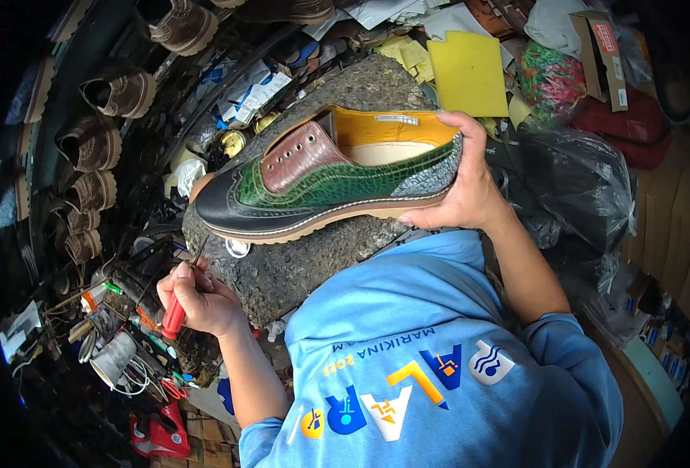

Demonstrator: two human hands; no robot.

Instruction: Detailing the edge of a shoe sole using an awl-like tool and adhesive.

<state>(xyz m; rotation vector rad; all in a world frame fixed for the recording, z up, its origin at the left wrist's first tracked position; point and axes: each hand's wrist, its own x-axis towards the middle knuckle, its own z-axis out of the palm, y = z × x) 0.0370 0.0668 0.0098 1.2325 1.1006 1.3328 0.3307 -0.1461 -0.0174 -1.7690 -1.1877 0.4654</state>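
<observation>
Fingers [471,129] of the right hand [479,183] clasp a shoe [337,181]; left hand [208,303] grips, seemingly, a red-handled awl [173,318].

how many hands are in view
2: the left hand at lower left, gripping a red-handled tool; the right hand right of centre, holding the shoe. No others show.
</observation>
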